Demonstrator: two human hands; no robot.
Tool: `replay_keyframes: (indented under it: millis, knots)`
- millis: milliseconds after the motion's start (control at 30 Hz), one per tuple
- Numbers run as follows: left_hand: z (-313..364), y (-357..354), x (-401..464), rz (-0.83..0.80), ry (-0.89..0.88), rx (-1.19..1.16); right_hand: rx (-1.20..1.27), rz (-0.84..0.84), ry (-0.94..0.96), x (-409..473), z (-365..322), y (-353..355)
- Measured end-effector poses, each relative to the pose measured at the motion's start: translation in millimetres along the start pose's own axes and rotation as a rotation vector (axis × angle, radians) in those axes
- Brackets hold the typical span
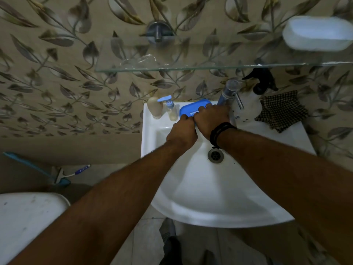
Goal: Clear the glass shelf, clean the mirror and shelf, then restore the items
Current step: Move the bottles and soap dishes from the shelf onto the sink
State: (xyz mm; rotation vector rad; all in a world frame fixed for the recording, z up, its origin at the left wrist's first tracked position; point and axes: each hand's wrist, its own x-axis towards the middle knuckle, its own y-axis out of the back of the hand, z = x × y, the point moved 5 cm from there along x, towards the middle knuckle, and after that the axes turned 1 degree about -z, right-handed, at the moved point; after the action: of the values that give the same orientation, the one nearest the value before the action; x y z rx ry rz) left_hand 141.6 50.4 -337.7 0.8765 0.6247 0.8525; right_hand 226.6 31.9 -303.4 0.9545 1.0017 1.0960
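Soap dish (193, 109), gripped by both hands (left hand (182, 131), right hand (211, 119)) on the sink (191, 188) rim at twelve o'clock, could slip into the basin.

glass shelf (191, 68): white soap box (317, 33) | sink ledge (298, 129): 2 bottles (155, 109), blue dish (193, 109), sprayer (254, 100), prob. checked cloth (282, 110)

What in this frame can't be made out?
- Blue soap dish, head view: both the left hand and right hand cover its near edge; contents unseen.
- White dish on the glass shelf: blurred, contents unclear.
- Mirror: outside the frame.
- Spray bottle: partly behind the shelf edge and tap.
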Motion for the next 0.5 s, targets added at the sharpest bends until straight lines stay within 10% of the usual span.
replay_keyframes:
  millis: [500]
  knots:
    - [11, 15, -19, 0.009, 0.011, 0.021, 0.082, 0.059, -0.015, -33, -1, 21]
